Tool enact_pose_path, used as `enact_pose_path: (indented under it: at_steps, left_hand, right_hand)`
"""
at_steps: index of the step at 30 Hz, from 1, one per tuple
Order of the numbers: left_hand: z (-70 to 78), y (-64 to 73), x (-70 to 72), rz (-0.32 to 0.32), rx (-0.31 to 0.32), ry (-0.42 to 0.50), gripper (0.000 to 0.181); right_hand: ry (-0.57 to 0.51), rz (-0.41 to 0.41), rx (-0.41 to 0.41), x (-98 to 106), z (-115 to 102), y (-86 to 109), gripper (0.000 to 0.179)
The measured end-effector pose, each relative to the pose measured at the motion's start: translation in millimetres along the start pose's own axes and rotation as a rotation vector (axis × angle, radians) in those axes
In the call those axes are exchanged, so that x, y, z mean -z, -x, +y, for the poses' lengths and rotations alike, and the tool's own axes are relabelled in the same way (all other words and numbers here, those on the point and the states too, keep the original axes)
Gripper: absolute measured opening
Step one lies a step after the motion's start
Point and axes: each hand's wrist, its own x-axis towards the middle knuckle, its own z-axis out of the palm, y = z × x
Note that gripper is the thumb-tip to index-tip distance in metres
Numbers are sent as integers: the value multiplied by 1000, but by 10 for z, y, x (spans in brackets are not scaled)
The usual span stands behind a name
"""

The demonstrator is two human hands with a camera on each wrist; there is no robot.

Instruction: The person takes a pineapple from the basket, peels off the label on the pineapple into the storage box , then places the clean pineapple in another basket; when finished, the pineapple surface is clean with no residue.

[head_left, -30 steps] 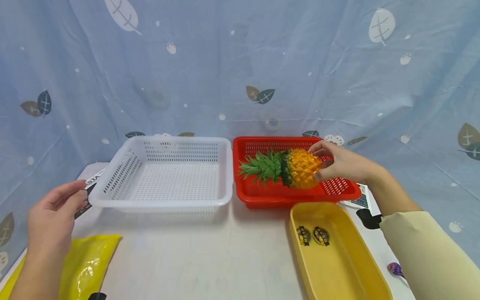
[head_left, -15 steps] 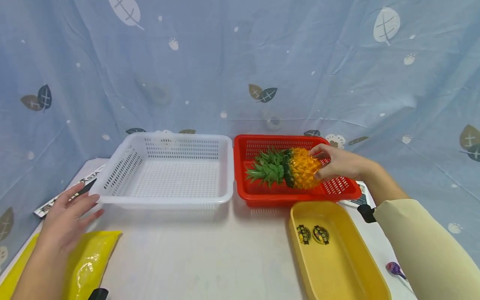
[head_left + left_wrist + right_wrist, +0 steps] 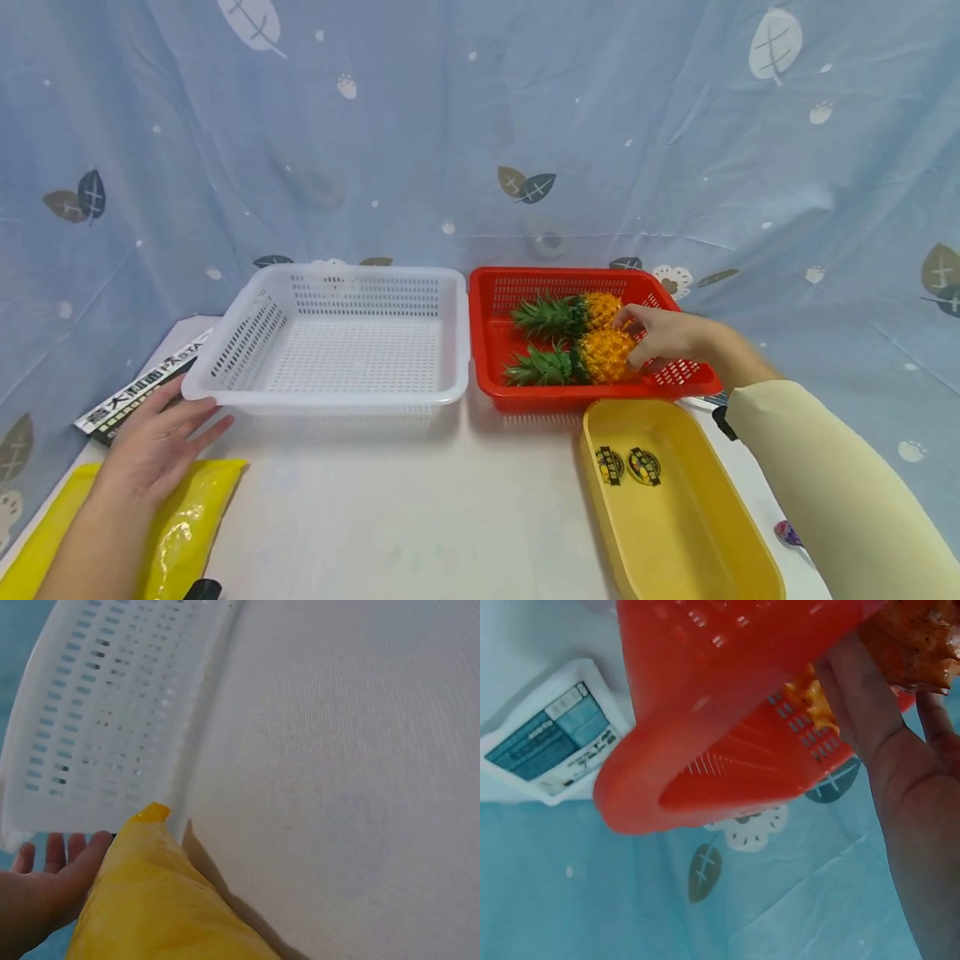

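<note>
Two toy-like pineapples with green leaf crowns lie side by side in the red basket [image 3: 491, 383], crowns to the left. My right hand [image 3: 663, 337] grips the right end of the front pineapple [image 3: 606, 357], thumb on the near side and fingers on the far side. The back pineapple [image 3: 602, 308] rests behind it, partly covered by the front one. In the right wrist view the gripped pineapple [image 3: 915, 645] shows beside the fingers. My left hand [image 3: 161, 446] holds nothing, fingers relaxed, fingertips right at the front left corner of the white basket [image 3: 337, 407].
Under the left forearm lies a shiny yellow bag [image 3: 187, 517]. A black and white pasta packet [image 3: 142, 392] sits left of the white basket. At front right stands a yellow tray [image 3: 675, 533], with a wrapped lollipop [image 3: 786, 533] to its right.
The held pineapple has come down lower in the red basket, and a second pineapple behind it has come into sight. My left hand has moved rightward to the white basket's corner, its fingers spreading.
</note>
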Motion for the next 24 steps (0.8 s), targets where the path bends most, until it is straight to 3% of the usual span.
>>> enact_pose_path:
  at_steps: [4, 7, 11, 18, 24]
  left_hand:
    - [-22, -2, -19, 25, -21, -97, 69]
    - [-18, -3, -27, 40, -18, -121, 80]
    - [-26, -17, -39, 47, -18, -137, 80]
    - [-24, 3, -69, 78, -9, -153, 84]
    - [-18, 16, -52, 101, -5, -200, 85]
  right_hand:
    - [40, -47, -64, -9, -49, -71, 77]
    - [134, -78, -87, -43, -95, -124, 78]
    - [258, -79, -79, -53, -89, -151, 77]
    - [254, -68, -150, 6, -78, -145, 79]
    - [362, -30, -149, 20, -118, -162, 75]
